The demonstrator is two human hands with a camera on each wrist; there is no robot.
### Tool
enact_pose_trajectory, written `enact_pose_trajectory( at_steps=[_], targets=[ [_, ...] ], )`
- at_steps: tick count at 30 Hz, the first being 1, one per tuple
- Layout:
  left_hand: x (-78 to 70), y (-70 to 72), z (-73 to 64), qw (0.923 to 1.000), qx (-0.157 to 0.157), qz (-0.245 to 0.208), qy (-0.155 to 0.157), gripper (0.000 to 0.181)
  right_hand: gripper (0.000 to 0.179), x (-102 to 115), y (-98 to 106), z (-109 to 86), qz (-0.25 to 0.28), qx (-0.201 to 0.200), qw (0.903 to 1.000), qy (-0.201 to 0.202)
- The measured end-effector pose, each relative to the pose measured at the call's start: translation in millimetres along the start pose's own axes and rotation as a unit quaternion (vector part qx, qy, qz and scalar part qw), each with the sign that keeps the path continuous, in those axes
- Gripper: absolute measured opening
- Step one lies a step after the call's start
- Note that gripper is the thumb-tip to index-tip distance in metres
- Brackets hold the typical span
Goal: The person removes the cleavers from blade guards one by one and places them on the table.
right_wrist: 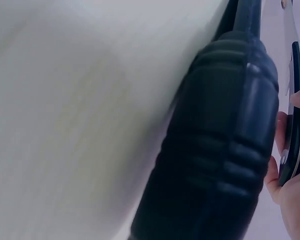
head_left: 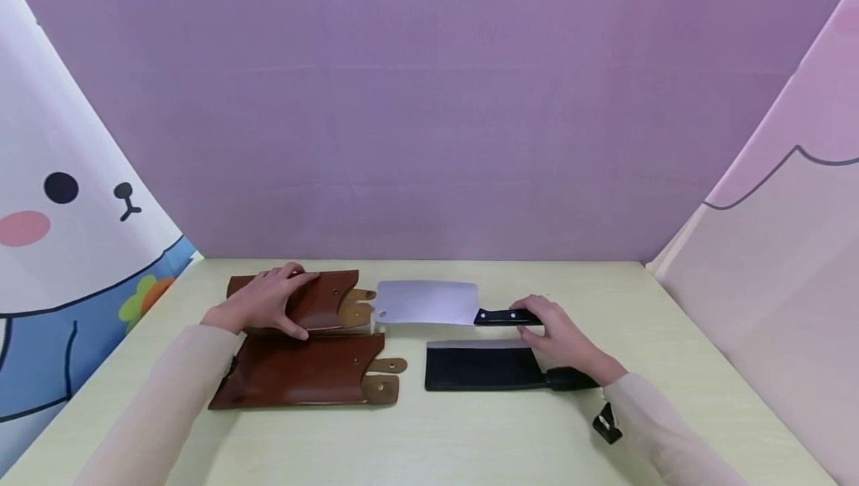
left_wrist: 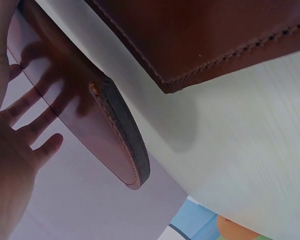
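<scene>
A cleaver [head_left: 426,303] with a bright blade and a riveted black handle [right_wrist: 295,120] lies at the back, its blade end toward a brown leather sheath [head_left: 322,300]. My right hand [head_left: 553,326] holds that handle, thumb on one side and fingers on the other. Over the leather sheath my left hand [head_left: 268,300] is spread, fingers toward its far edge and thumb toward its near one. In the left wrist view those fingers [left_wrist: 27,112] look straight and are mirrored in the glossy leather.
A second, larger brown sheath [head_left: 302,374] with snap straps lies in front. To its right is a black-covered cleaver [head_left: 483,368], its thick ribbed handle [right_wrist: 210,135] under my right wrist. A small black strap end [head_left: 607,424] shows below. A purple panel [head_left: 429,113] closes off the back.
</scene>
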State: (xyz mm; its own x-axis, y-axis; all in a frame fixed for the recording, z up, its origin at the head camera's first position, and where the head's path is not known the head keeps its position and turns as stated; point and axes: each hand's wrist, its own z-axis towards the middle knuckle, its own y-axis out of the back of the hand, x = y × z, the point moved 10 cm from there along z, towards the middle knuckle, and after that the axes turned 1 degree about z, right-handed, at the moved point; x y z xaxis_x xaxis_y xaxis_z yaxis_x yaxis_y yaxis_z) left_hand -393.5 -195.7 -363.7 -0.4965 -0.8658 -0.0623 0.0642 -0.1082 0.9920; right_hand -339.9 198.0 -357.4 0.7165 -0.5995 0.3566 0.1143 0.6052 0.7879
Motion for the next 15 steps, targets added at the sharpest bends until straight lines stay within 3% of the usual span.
enact_pose_trajectory(
  at_steps=[15],
  targets=[
    [-2.1,-1.5,7.5,1.0,0.0,0.002,-0.001,0.106,0.03,-9.3,11.8,-8.2,-0.014,-0.03,0.9991,0.028]
  ],
)
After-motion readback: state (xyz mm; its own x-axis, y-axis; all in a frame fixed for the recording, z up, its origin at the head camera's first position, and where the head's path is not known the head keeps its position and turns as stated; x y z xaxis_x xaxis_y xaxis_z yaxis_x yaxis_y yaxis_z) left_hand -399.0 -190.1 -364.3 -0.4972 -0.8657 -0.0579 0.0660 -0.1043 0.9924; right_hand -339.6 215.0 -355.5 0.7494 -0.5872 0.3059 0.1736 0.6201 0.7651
